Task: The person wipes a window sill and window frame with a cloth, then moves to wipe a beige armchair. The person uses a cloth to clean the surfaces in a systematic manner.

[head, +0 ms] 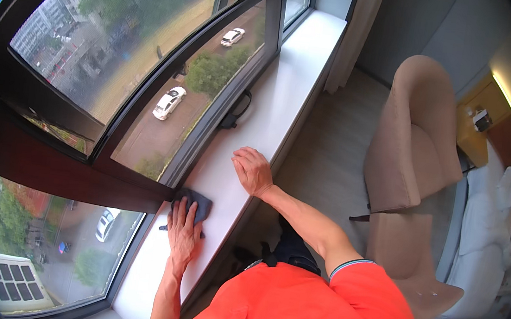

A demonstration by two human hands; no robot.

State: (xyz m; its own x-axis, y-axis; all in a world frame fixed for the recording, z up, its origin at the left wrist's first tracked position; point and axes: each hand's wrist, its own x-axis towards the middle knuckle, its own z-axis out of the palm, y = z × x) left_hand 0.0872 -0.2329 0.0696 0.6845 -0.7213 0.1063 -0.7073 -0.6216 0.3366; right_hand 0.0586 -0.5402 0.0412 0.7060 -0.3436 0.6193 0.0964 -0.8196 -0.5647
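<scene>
My left hand (183, 236) presses a dark grey cloth (199, 205) onto the white windowsill (288, 87), fingers spread over it. The cloth is bunched against the corner of the dark window frame (170, 192), and part of it is hidden beneath my palm. Farther along the sill, my right hand (254, 171) holds nothing. Its fingers are loosely curled, and I cannot tell whether they touch the sill. Beyond it, a black fitting with a loop (237, 112) sits beside the window track.
A brown upholstered armchair (411, 135) stands on the floor to the right, with a matching brown seat (401, 254) nearer. White bedding (483, 235) lies behind them. A pale curtain (356, 38) hangs at the sill's far end. Cars show outside through the glass.
</scene>
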